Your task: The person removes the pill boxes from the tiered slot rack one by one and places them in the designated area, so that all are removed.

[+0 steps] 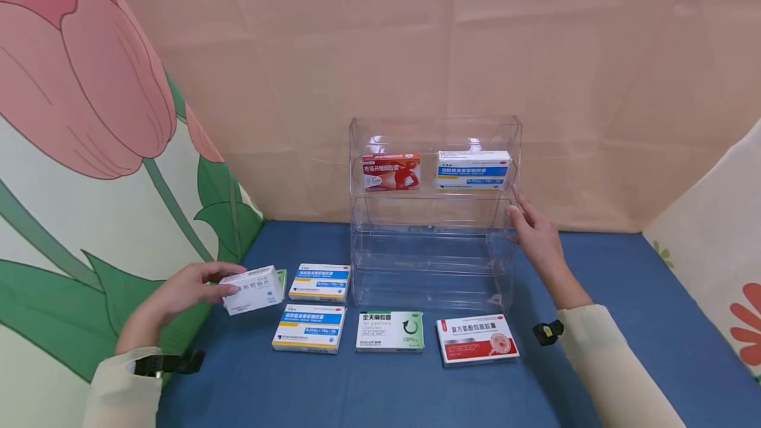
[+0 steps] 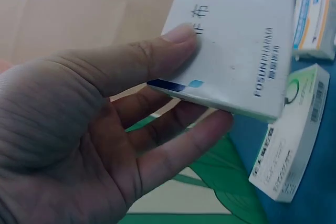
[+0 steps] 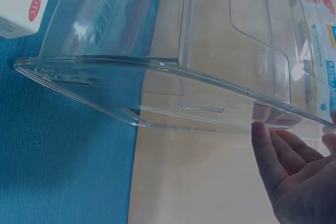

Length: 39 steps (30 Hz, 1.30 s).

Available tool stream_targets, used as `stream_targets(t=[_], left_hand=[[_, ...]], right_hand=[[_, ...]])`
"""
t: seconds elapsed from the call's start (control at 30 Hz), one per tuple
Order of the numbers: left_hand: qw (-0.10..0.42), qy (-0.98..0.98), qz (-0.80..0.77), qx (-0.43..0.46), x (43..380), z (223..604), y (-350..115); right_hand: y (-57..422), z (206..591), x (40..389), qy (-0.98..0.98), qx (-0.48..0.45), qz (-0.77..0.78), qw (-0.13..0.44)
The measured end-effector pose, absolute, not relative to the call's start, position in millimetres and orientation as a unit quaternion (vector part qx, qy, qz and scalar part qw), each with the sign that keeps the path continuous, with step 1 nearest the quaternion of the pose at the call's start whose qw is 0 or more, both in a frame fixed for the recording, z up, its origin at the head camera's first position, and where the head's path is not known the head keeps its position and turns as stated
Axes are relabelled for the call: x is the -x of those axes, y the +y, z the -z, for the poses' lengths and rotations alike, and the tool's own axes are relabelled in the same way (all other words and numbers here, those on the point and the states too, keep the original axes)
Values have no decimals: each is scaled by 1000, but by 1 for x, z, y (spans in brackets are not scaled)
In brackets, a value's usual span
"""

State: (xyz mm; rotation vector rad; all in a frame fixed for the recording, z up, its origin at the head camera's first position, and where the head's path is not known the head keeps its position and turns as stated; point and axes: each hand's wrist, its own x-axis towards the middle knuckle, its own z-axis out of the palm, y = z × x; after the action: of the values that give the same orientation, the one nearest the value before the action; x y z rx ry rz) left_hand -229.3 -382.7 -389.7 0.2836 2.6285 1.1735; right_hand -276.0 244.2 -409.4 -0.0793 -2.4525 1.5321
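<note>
My left hand [image 1: 193,286] pinches a white medicine box [image 1: 252,290], thumb across its printed face, raised at the table's left. In the left wrist view that box [image 2: 231,40] is tilted, with a green-and-white box [image 2: 291,140] beyond it. At the right side of a clear stepped display rack [image 1: 431,263], my right hand [image 1: 538,233] holds the side edge. The right wrist view has its fingertips against the rack's clear side panel [image 3: 220,98]; the thumb is partly cut off. On the rack's upper tier stand a red box [image 1: 391,172] and a blue-and-white box [image 1: 473,170].
Two blue-and-white boxes [image 1: 320,282] lie left of the rack, one nearer me. In front are a green-and-white box [image 1: 389,332] and a red-and-white box [image 1: 477,340]. Blue cloth [image 1: 404,388] covers the table; a tulip-printed cloth [image 1: 77,84] rises at left.
</note>
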Motion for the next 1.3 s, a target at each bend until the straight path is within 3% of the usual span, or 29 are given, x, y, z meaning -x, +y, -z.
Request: stream_targets(t=[0.57, 0.87, 1.3], left_hand=[[256, 871, -409, -96, 235, 424, -414], [278, 869, -406, -56, 237, 442, -423], [263, 885, -384, -18, 244, 458, -422]], right_hand=[[243, 407, 278, -843, 25, -523, 122], [244, 408, 277, -844, 26, -523, 120], [244, 408, 276, -843, 27, -523, 121]])
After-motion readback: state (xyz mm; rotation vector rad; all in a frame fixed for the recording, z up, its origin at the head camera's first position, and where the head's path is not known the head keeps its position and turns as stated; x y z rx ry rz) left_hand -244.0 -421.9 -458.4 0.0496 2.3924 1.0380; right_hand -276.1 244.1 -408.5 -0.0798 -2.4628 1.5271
